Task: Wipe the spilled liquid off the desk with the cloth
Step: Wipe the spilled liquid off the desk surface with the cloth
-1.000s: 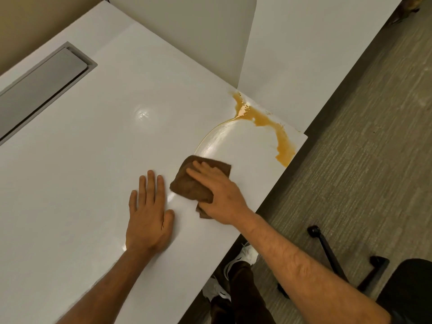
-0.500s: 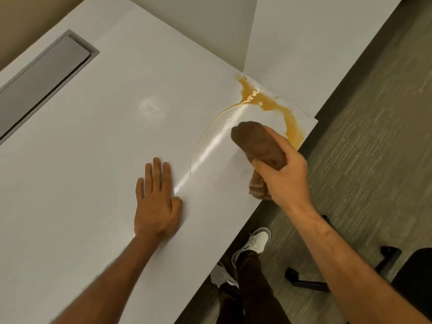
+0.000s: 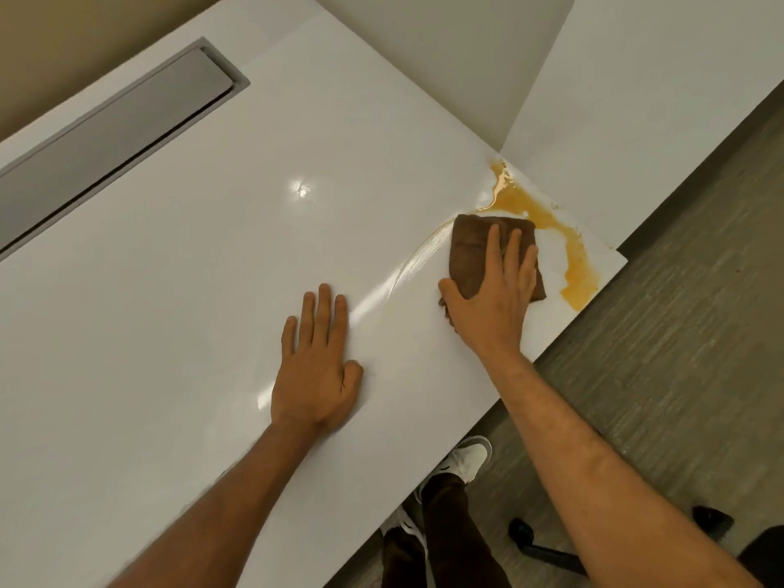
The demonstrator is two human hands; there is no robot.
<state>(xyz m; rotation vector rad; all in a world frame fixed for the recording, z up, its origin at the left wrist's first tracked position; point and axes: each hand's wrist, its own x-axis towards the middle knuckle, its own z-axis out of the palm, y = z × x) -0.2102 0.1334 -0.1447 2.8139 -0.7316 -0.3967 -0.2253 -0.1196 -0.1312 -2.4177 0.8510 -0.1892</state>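
Note:
A brown folded cloth (image 3: 471, 252) lies flat on the white desk (image 3: 191, 290), near its right corner. My right hand (image 3: 494, 299) presses down on the cloth with fingers spread. An orange-brown spill (image 3: 547, 222) runs from the corner by the partition, past the cloth's far edge, down to the desk's right edge. A thin wet smear (image 3: 418, 261) arcs left of the cloth. My left hand (image 3: 318, 362) rests flat on the desk, palm down, left of the cloth and holding nothing.
A grey recessed cable tray (image 3: 110, 137) sits at the desk's back left. White partition panels (image 3: 445, 48) stand behind the corner. The desk edge runs diagonally at right, with grey carpet (image 3: 679, 354), my white shoes (image 3: 466, 458) and a chair base (image 3: 547, 545) below.
My right hand carried the bunched cloth up toward the spill, then laid it flat on the desk beside the spill. My left hand stayed flat in place.

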